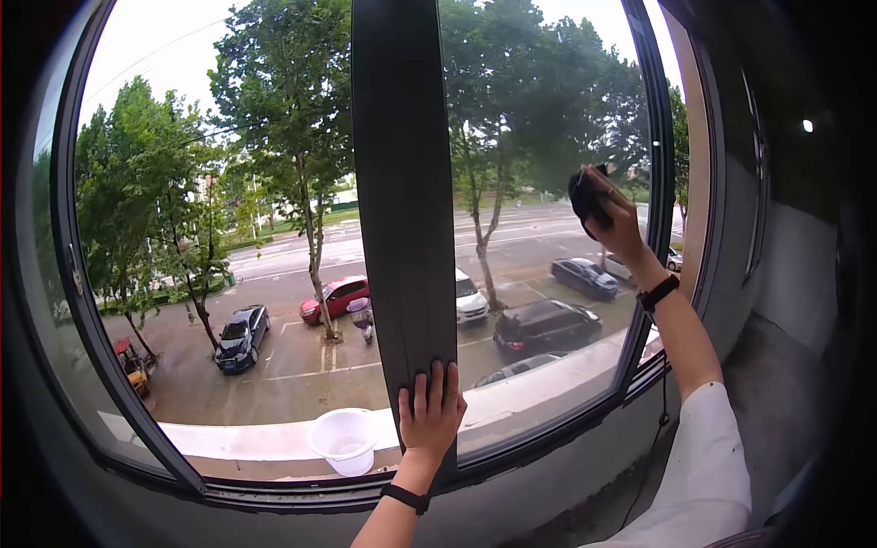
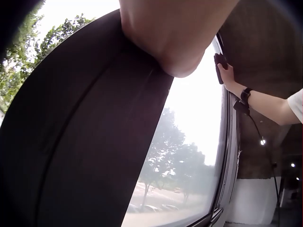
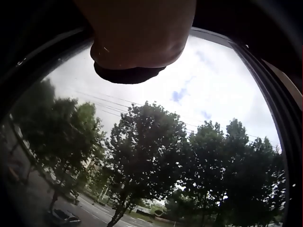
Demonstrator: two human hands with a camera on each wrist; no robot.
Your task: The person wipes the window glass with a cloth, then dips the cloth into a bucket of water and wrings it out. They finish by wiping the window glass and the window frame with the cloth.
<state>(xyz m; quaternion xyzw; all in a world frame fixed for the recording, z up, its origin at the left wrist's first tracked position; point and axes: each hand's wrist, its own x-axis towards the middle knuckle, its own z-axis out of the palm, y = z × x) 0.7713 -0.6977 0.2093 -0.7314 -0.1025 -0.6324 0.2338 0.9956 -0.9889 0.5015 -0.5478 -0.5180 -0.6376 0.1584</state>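
In the head view my right hand (image 1: 614,219) grips a dark cloth or pad (image 1: 589,199) against the right window pane (image 1: 539,247), near its right edge. The left wrist view shows the same hand (image 2: 227,74) with the dark pad (image 2: 218,68) on the glass. Part of the dark pad (image 3: 128,75) shows below the hand (image 3: 142,38) in the right wrist view. My left hand (image 1: 431,411) lies with straight, spread fingers on the lower part of the dark upright window frame (image 1: 402,228). A black band circles each wrist.
A white bucket (image 1: 345,442) stands on the outer ledge (image 1: 247,440), left of the upright frame. Outside are trees, a road and several parked cars (image 1: 242,338). A dark cable (image 1: 665,402) hangs below the window at the right, beside a grey wall.
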